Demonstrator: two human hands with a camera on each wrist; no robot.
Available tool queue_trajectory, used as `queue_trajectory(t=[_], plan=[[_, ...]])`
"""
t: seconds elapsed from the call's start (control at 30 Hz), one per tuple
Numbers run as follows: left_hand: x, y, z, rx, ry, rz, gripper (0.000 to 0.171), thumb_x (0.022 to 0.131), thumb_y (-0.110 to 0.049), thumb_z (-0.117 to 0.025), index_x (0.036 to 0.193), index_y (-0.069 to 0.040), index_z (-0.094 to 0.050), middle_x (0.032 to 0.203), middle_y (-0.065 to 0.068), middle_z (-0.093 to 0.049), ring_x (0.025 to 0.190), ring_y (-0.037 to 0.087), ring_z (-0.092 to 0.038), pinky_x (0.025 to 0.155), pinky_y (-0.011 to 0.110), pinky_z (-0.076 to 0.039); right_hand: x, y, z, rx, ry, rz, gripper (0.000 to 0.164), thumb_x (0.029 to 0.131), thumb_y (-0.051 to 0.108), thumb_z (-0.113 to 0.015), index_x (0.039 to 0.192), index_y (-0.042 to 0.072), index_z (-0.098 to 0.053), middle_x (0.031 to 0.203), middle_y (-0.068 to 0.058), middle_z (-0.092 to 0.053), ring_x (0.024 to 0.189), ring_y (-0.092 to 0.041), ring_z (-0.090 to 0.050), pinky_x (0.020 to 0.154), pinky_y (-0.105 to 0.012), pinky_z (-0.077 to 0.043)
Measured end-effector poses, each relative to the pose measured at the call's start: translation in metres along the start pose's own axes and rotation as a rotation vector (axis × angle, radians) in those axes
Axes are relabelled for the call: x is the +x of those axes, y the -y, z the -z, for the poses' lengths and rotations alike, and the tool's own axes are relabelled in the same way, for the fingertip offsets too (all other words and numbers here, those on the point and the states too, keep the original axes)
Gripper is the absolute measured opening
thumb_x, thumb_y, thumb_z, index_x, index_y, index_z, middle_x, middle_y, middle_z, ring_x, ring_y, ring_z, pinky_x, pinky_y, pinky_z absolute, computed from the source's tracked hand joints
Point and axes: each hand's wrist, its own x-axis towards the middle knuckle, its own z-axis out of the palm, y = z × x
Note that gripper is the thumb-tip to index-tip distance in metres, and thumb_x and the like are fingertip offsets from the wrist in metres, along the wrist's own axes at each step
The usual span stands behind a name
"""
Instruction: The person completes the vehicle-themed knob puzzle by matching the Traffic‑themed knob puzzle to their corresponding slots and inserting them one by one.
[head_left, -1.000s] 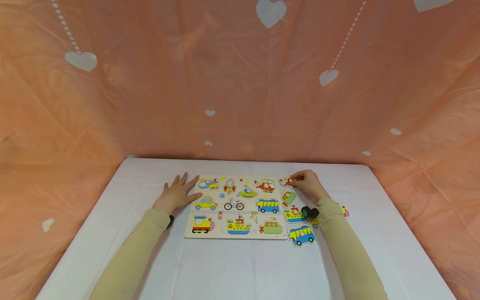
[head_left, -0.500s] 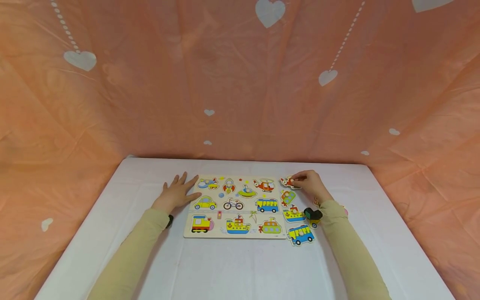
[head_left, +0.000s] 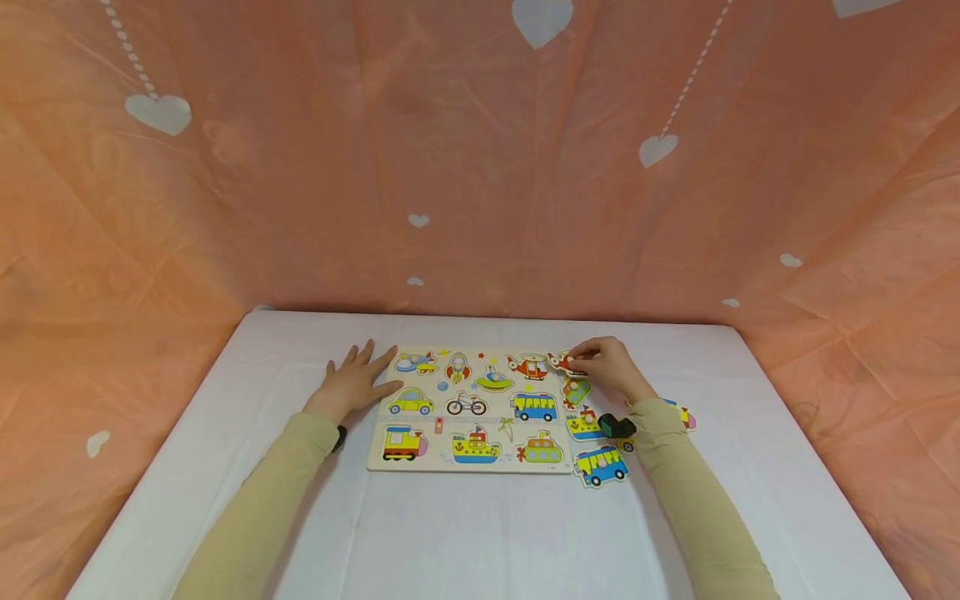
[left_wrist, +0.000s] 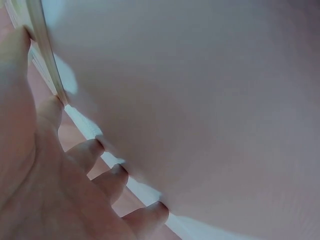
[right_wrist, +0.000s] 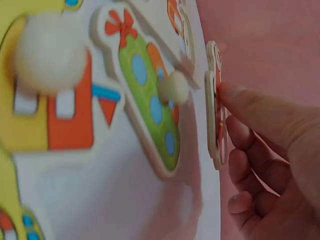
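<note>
My right hand (head_left: 611,367) pinches a red helicopter puzzle piece (head_left: 562,363) between thumb and fingers, at the upper right edge of a wooden puzzle board (head_left: 439,400). In the right wrist view the helicopter piece (right_wrist: 215,110) stands edge-on, raised above the white table. Close by lies the green submarine piece (right_wrist: 150,100) with its round knob. My left hand (head_left: 347,387) has its fingers spread at the board's upper left side. In the left wrist view its thumb and index fingertip touch the board's edge (left_wrist: 47,55), while the other fingertips meet the tabletop.
Right of the board lie a boat piece (head_left: 582,423) and a blue bus piece (head_left: 602,465). A train piece (head_left: 686,415) and a yellow wheeled piece (head_left: 627,446) are partly hidden by the right wrist. An orange curtain (head_left: 480,250) hangs behind the white table (head_left: 450,533).
My right hand has shifted slightly left with the helicopter piece, which now reaches the board's right edge and tilts up. The left hand has stayed at the board's side.
</note>
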Motion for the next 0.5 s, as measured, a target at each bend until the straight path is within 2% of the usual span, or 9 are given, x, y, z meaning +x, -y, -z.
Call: queue_trajectory(t=[0.2, 0.5], plan=[[0.000, -0.001, 0.001, 0.010, -0.001, 0.006, 0.078, 0.091, -0.057, -0.053, 0.153, -0.019, -0.024, 0.156, 0.026, -0.010, 0.139, 0.051, -0.005, 0.103, 0.073, -0.004, 0.003, 0.009, -0.006, -0.011, -0.002, 0.027, 0.016, 0.086, 0.018, -0.073, 0.097, 0.006, -0.074, 0.088, -0.005, -0.067, 0.081, -0.021, -0.057, 0.071, -0.033, -0.047], [-0.001, -0.001, 0.001, 0.017, -0.001, 0.004, 0.078, 0.091, -0.056, -0.053, 0.153, -0.019, -0.023, 0.155, 0.026, -0.009, 0.139, 0.051, -0.005, 0.103, 0.073, -0.004, 0.010, 0.017, -0.018, 0.020, 0.024, 0.066, 0.016, 0.085, 0.019, -0.074, 0.095, 0.006, -0.074, 0.086, -0.005, -0.066, 0.075, -0.020, -0.057, 0.059, -0.030, -0.050]])
